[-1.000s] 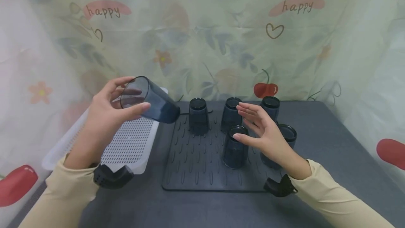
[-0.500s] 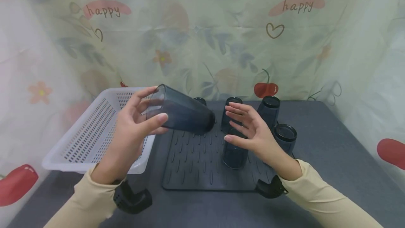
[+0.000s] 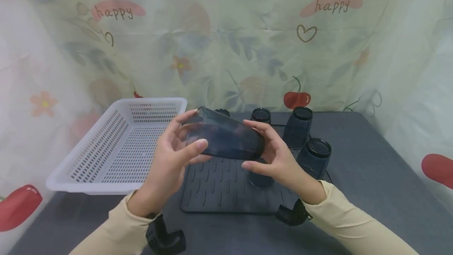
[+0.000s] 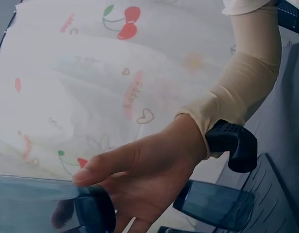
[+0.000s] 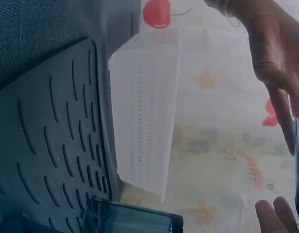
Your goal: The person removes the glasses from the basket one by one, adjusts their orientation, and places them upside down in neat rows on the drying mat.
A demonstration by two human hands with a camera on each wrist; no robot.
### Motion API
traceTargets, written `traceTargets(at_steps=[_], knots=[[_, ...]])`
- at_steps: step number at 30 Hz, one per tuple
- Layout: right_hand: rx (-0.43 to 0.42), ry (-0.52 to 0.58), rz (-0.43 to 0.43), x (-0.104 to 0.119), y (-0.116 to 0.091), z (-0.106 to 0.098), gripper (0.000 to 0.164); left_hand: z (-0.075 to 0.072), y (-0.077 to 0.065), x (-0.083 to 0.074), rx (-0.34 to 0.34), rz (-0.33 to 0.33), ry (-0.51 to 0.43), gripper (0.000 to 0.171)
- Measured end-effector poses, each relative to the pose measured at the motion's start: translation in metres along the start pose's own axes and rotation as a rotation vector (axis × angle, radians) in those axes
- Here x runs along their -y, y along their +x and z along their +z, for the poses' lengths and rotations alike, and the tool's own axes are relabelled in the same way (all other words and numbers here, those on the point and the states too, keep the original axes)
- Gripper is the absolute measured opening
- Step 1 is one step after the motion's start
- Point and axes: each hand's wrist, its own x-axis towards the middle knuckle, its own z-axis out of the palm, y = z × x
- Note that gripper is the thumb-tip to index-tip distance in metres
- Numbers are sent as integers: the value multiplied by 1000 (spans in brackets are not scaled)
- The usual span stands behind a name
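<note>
A clear blue-grey tumbler (image 3: 230,137) is held in the air in the middle of the head view, lying nearly sideways with its dark base toward the right. My left hand (image 3: 170,158) grips it near the open mouth, thumb in front and fingers behind. Around the base end is my right hand (image 3: 277,158), thumb and fingers spread, thumb just under the glass. In the left wrist view the right thumb (image 4: 86,175) overlaps the dark base. Below, several upside-down tumblers stand on a black ribbed drying mat (image 3: 209,186), one of them a right front tumbler (image 3: 315,156).
A white perforated plastic basket (image 3: 95,187) stands left of the mat, with nothing inside it. Along the mat's back are more inverted glasses, including a rear right tumbler (image 3: 299,127). A patterned curtain (image 3: 226,50) encloses the dark grey table.
My left hand has carried the tumbler from above the basket to the right, over the mat. My right hand has moved slightly left and lower, to the tumbler's base.
</note>
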Motion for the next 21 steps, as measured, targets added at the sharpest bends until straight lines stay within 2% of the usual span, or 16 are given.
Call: traceTargets(at_steps=[5, 11, 15, 21], knots=[[-5, 18, -7, 0, 0, 2, 73, 4, -1, 5, 10, -8, -32, 63], [-32, 1, -33, -1, -1, 2, 68, 5, -1, 9, 14, -23, -55, 65], [-53, -18, -21, 1, -1, 2, 67, 5, -1, 11, 26, -23, -68, 66], [-103, -54, -4, 6, -2, 0, 69, 1, 2, 16, 91, -11, -107, 69]])
